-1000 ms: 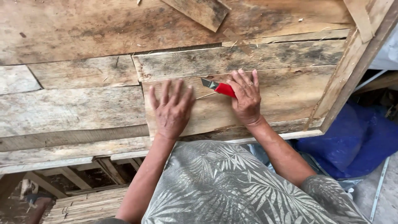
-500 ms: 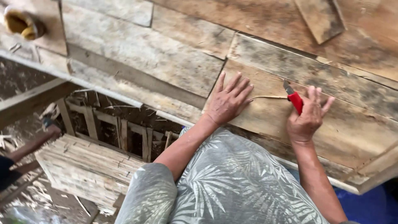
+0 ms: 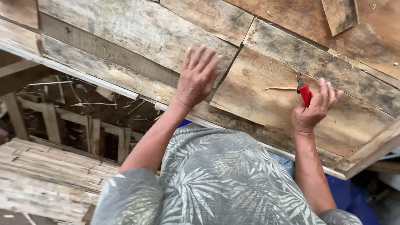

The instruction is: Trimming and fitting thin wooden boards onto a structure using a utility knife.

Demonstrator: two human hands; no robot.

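My right hand point(image 3: 313, 109) holds a red-handled utility knife point(image 3: 304, 91), blade up, against a weathered wooden board point(image 3: 266, 104) on the plank table. A thin pale sliver point(image 3: 278, 88) lies on that board just left of the blade. My left hand point(image 3: 196, 77) is lifted with fingers spread, over the joint between this board and the plank to its left point(image 3: 137, 29). It holds nothing. My forearms and leaf-patterned grey sleeves fill the lower middle of the view.
A small loose wood offcut point(image 3: 339, 14) lies at the top right. A stack of thin split strips point(image 3: 46, 179) sits lower left, beside a wooden frame point(image 3: 83, 125) under the table. Blue sheeting point(image 3: 354, 196) shows at bottom right past the table's edge rail point(image 3: 366, 156).
My left hand has lifted off the board and moved left, fingers spread. The view has swung left and down. The knife hand stays on the board near the sliver.
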